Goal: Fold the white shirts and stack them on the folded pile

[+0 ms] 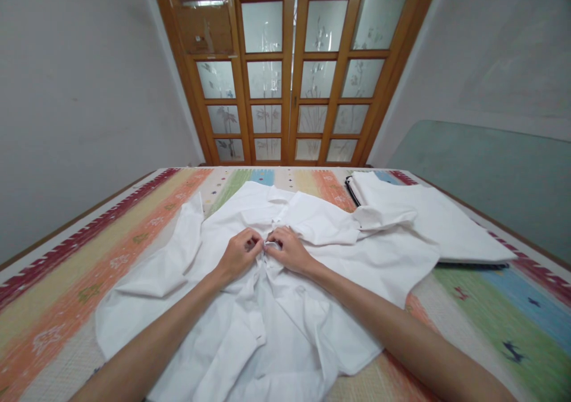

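Observation:
A white shirt (pixel 285 313) lies spread and wrinkled on the patterned cloth, its collar end away from me and its sleeves out to both sides. At the middle of its front, my left hand (pixel 244 250) pinches the fabric between thumb and fingers. Right beside it, my right hand (pixel 289 248) is also closed on the shirt's front edge, with the fingertips of both hands nearly touching. Any button between the fingers is too small and covered to make out. Folds run from the pinched spot toward me.
A striped, patterned cloth (pixel 482 330) covers the table. At the right lies a folded white stack (pixel 446 223) with dark edges underneath, close to the shirt's right sleeve. Wooden doors with glass panes (pixel 292 81) stand beyond the far edge; a pale green board (pixel 491 176) leans at the right wall.

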Action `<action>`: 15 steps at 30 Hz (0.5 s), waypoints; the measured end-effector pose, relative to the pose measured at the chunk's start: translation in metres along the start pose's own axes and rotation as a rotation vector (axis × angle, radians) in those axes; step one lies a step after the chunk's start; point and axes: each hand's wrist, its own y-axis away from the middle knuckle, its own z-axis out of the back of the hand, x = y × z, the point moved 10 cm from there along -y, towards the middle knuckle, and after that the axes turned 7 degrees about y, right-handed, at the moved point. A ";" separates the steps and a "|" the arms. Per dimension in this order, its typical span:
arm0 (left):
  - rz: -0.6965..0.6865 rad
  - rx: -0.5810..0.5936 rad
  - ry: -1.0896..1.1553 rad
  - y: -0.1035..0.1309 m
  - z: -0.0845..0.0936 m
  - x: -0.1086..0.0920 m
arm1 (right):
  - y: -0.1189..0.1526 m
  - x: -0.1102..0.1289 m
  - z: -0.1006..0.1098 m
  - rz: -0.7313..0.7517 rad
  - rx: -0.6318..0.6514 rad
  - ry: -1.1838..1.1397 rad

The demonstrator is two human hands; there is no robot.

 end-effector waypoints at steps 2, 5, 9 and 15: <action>-0.005 0.000 0.004 0.000 0.000 0.000 | 0.001 0.000 0.000 0.001 -0.005 -0.018; -0.009 -0.011 -0.006 0.001 0.001 0.000 | 0.001 0.000 0.000 0.003 -0.014 -0.030; -0.006 -0.014 -0.018 0.002 0.001 0.000 | 0.001 -0.001 -0.001 0.002 -0.021 -0.026; -0.014 0.008 -0.005 0.001 -0.001 -0.004 | -0.002 -0.008 -0.002 -0.031 -0.017 -0.092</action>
